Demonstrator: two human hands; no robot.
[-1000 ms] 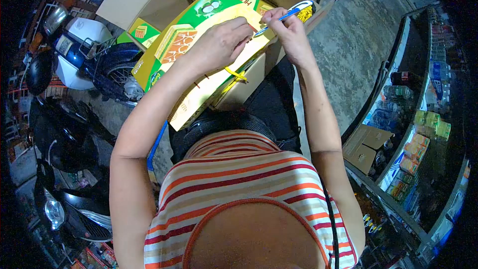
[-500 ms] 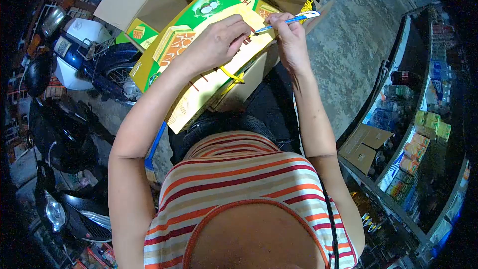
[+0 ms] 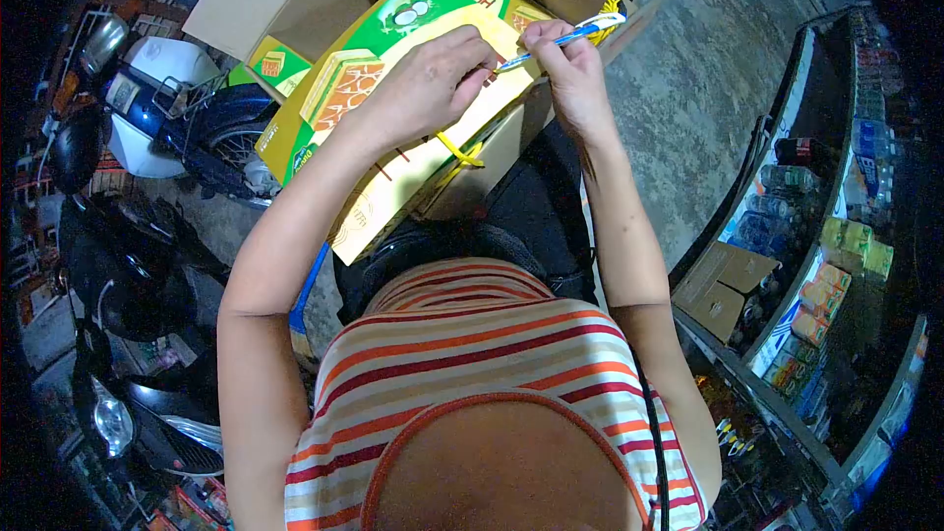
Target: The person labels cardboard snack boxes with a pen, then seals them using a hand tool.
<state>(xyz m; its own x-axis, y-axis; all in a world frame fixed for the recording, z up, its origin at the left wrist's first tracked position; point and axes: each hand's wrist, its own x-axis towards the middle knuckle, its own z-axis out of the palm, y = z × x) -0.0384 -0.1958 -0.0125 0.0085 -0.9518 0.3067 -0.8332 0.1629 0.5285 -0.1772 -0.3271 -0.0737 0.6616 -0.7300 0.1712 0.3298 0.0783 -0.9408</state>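
Observation:
A yellow and green carton (image 3: 324, 118) printed "HORA" lies tilted in front of me, its pale narrow side (image 3: 379, 199) facing up. My right hand (image 3: 568, 69) grips a blue and white pen (image 3: 580, 34), whose tip points left at that pale side. Right beside the tip, my left hand (image 3: 440, 79) rests over the carton with its fingers curled into a pinch. Whatever those fingers hold is hidden. A yellow cord (image 3: 458, 152) loops out of the same side, below my left hand.
Behind the carton stands an open cardboard box (image 3: 236, 0) with similar cartons in it. Motorbikes (image 3: 162, 152) are parked at left. Shelves with bottles (image 3: 782, 177) and a small cardboard box (image 3: 723, 285) line the right. More yellow cord (image 3: 612, 25) hangs beyond my right hand.
The pen has shifted slightly left and down, its tip now closer to my left fingers. My left hand stays almost where it was on the carton.

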